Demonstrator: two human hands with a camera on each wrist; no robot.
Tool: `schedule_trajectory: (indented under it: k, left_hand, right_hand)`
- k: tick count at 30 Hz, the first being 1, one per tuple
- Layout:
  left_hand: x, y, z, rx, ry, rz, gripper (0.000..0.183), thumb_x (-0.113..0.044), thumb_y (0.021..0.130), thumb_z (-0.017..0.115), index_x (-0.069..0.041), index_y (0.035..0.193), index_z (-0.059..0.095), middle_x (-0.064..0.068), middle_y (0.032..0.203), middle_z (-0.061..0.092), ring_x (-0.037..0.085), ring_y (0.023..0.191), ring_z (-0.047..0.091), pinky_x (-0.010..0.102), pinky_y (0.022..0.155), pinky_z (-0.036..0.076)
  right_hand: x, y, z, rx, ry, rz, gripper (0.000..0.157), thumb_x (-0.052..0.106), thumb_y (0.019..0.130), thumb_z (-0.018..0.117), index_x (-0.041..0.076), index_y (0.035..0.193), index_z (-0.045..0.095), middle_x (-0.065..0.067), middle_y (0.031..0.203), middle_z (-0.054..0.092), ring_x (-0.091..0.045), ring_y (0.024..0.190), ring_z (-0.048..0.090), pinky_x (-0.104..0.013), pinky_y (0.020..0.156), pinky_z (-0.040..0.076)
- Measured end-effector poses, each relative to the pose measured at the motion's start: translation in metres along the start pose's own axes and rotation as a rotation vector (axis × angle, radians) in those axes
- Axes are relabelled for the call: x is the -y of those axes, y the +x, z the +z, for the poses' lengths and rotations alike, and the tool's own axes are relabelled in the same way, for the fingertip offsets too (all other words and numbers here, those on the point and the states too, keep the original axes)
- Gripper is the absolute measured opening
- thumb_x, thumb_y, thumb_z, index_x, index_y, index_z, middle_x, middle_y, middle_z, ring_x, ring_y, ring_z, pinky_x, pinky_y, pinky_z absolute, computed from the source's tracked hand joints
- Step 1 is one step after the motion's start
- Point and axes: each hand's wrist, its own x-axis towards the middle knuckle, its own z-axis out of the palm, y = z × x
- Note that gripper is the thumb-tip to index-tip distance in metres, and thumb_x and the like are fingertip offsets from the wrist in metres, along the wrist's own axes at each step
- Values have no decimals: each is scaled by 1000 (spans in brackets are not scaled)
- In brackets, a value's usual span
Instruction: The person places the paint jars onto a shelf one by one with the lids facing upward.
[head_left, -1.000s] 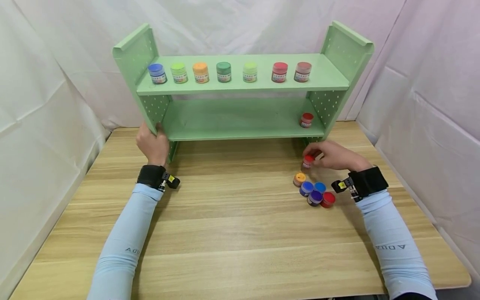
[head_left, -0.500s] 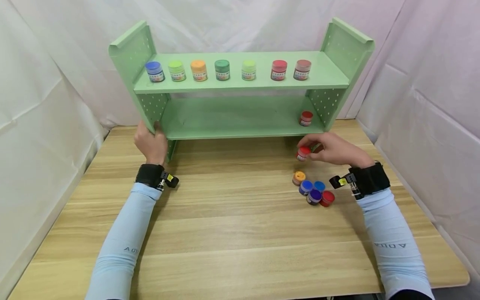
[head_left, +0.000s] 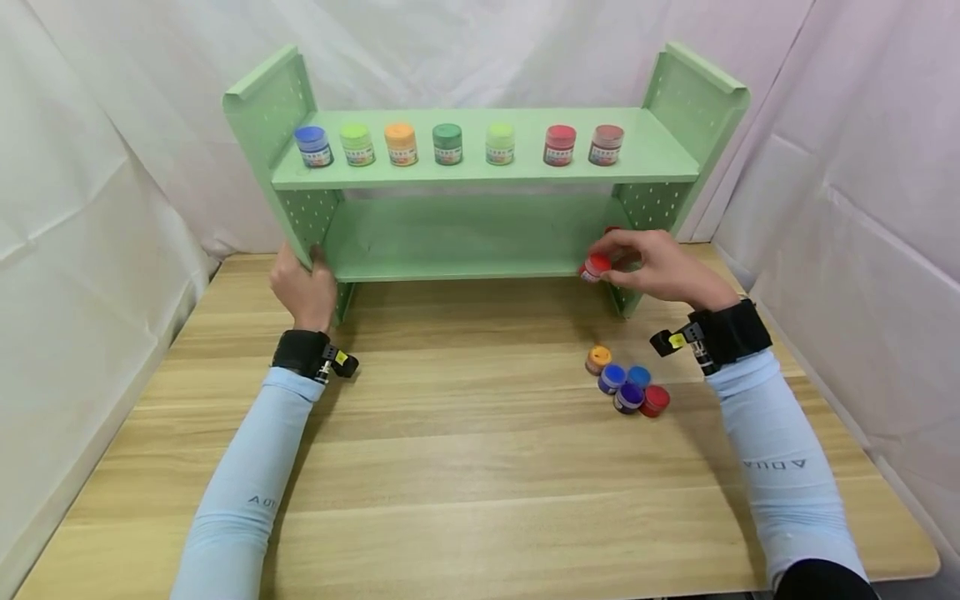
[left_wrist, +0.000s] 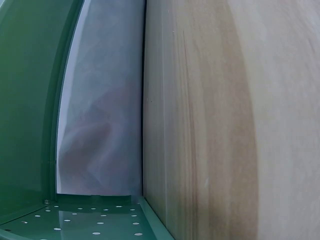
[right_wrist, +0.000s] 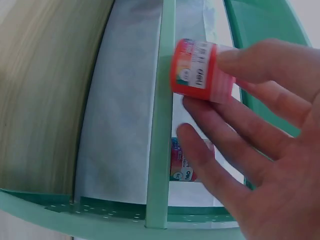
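Observation:
A red paint jar (head_left: 596,267) is pinched between the thumb and fingers of my right hand (head_left: 660,265), at the front edge of the lower shelf board. In the right wrist view the held jar (right_wrist: 202,70) is tilted sideways with its label showing. Behind it a second red jar (right_wrist: 186,160) stands on the lower board; my hand mostly covers that one in the head view. My left hand (head_left: 303,287) grips the lower left side panel of the green shelf (head_left: 450,237). The left wrist view has no hand in it, only the shelf's perforated panel (left_wrist: 95,220) and the tabletop.
Several paint jars stand in a row on the upper board (head_left: 525,171), from a blue jar (head_left: 313,147) to a brownish-red one (head_left: 605,145). An orange jar (head_left: 598,359), blue and purple jars, and a red jar (head_left: 655,401) cluster on the wooden table (head_left: 450,433).
My right hand has lifted the red jar from near the cluster, up and slightly left to the lower board's edge. My left hand stays on the side panel.

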Motion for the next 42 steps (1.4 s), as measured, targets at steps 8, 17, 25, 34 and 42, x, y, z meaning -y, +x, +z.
schedule_trajectory:
  k: [8, 17, 25, 34, 42]
  left_hand:
    - [2, -3, -1, 7, 2, -20, 22, -3, 87, 57, -3, 105, 68, 9, 98, 68, 21, 90, 63, 38, 76, 47]
    - [1, -1, 0, -3, 9, 2, 22, -7, 86, 58, -5, 106, 69, 7, 99, 68, 19, 93, 63, 38, 79, 47]
    - [1, -2, -1, -6, -4, -2, 24, -5, 86, 58, -5, 108, 69, 7, 102, 69, 19, 94, 63, 34, 82, 47]
    - [1, -2, 1, -7, -2, 0, 23, -5, 87, 58, -4, 108, 68, 7, 102, 68, 19, 94, 63, 33, 82, 47]
    - [1, -1, 0, -7, 0, -10, 22, -5, 87, 58, -3, 106, 68, 7, 100, 68, 19, 95, 63, 37, 81, 47]
  right_hand:
    - [2, 21, -4, -73, -93, -28, 33, 3, 82, 68, 1, 114, 65, -7, 104, 65, -18, 91, 61, -38, 79, 49]
    - [9, 42, -14, -63, -155, -9, 29, 8, 84, 65, 6, 113, 66, -4, 102, 66, -16, 89, 61, -34, 76, 48]
    - [5, 59, -19, 20, -102, 33, 31, 8, 85, 65, 5, 116, 65, -6, 107, 63, -19, 100, 58, -37, 78, 45]
    - [3, 71, -16, 146, -32, 155, 34, 19, 89, 65, 6, 120, 63, -7, 111, 64, -18, 98, 57, -34, 65, 48]
    - [-1, 74, -14, 184, -56, 142, 34, 11, 88, 62, 2, 121, 62, -10, 114, 62, -23, 105, 56, -36, 78, 45]
